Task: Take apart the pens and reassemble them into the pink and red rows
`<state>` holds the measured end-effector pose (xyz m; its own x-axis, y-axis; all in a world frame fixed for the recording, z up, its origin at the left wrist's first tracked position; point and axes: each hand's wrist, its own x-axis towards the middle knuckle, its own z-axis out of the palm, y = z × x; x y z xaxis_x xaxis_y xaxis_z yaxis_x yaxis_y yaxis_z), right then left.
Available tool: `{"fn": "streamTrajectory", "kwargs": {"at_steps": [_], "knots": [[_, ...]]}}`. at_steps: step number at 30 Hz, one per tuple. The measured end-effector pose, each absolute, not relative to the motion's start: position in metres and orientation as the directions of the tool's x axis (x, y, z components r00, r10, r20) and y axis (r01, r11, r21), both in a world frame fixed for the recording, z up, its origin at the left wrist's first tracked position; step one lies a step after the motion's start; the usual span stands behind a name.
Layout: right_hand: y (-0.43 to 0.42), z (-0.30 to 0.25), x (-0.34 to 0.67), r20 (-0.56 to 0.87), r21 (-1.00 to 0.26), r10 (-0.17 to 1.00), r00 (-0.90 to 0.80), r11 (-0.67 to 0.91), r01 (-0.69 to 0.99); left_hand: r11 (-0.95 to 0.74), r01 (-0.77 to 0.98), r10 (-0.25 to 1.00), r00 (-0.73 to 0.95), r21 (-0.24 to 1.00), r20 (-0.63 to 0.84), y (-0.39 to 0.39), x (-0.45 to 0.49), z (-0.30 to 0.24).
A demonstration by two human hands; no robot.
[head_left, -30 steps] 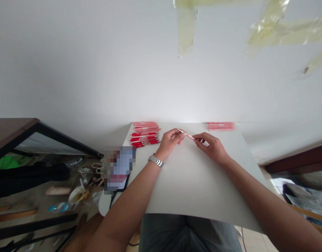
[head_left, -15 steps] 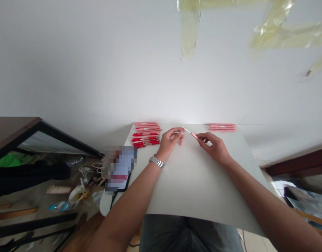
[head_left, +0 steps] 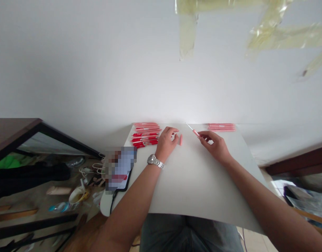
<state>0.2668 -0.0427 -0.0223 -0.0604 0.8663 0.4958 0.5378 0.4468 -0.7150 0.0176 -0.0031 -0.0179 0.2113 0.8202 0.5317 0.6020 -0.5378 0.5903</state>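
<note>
My right hand (head_left: 214,144) pinches a thin pen refill (head_left: 192,130) with a pink end, its tip pointing up and to the left above the white table (head_left: 192,182). My left hand (head_left: 167,141), with a metal watch on its wrist, rests on the table with fingers loosely curled and nothing visible in them. A small pink pen piece (head_left: 180,139) lies just right of its fingers. A pile of red and pink pens (head_left: 145,134) lies left of that hand. A row of pink pens (head_left: 220,126) lies at the far right edge.
A phone (head_left: 120,169) on a cable lies at the table's left edge. Left of the table is a dark glass-topped stand (head_left: 32,140) with clutter, cups and cables below. My knees are under the near table edge. Tape strips hang on the wall above.
The hands have drawn apart. The right hand pulled the refill away to the right and up; the left hand let go and lowered to the table, leaving the pink piece beside it.
</note>
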Motion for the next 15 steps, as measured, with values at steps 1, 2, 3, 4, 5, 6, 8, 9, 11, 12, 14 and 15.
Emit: {"fn": "streamTrajectory", "kwargs": {"at_steps": [1,2,3,4,5,6,8,9,11,12,14,15], "knots": [[-0.0428,-0.0222,0.2668,0.494,-0.716,0.867,-0.057,0.444,0.539,-0.537,0.628,0.82,0.232,0.564,0.523,-0.0035,0.0172,-0.0176],[-0.0428,-0.0223,0.2668,0.493,-0.718,0.869,-0.055,0.441,0.539,-0.537,0.652,0.819,0.253,0.535,0.515,-0.0039,0.0167,-0.0171],[-0.0429,-0.0223,0.2668,0.49,-0.72,0.87,-0.052,0.438,0.539,-0.537,0.676,0.818,0.271,0.505,0.507,-0.0045,0.0162,-0.0166],[-0.043,-0.0224,0.2668,0.489,-0.722,0.871,-0.049,0.435,0.538,-0.534,0.698,0.818,0.285,0.476,0.5,-0.005,0.0156,-0.0162],[-0.0432,-0.0225,0.2669,0.487,-0.724,0.872,-0.045,0.432,0.537,-0.528,0.719,0.82,0.294,0.452,0.491,-0.0055,0.0149,-0.0159],[-0.0433,-0.0226,0.2668,0.484,-0.726,0.874,-0.044,0.429,0.538,-0.521,0.736,0.823,0.3,0.432,0.481,-0.0058,0.0142,-0.016],[-0.0437,-0.0227,0.2668,0.48,-0.727,0.876,-0.044,0.425,0.539,-0.513,0.755,0.829,0.312,0.408,0.464,-0.0058,0.0128,-0.0171],[-0.0438,-0.0227,0.2668,0.479,-0.728,0.877,-0.044,0.425,0.538,-0.514,0.758,0.83,0.319,0.402,0.458,-0.0055,0.0121,-0.018],[-0.0439,-0.0227,0.2669,0.475,-0.732,0.879,-0.046,0.423,0.533,-0.523,0.754,0.826,0.334,0.397,0.454,-0.0047,0.0111,-0.0202],[-0.0439,-0.0228,0.267,0.472,-0.735,0.88,-0.047,0.422,0.531,-0.528,0.75,0.823,0.338,0.398,0.456,-0.0042,0.0107,-0.0212],[-0.0437,-0.0231,0.2672,0.468,-0.737,0.883,-0.046,0.419,0.53,-0.537,0.739,0.819,0.341,0.406,0.462,-0.0031,0.0103,-0.0228],[-0.0435,-0.0233,0.2673,0.466,-0.737,0.883,-0.045,0.416,0.532,-0.541,0.733,0.817,0.341,0.412,0.465,-0.0027,0.0102,-0.0235]]}}
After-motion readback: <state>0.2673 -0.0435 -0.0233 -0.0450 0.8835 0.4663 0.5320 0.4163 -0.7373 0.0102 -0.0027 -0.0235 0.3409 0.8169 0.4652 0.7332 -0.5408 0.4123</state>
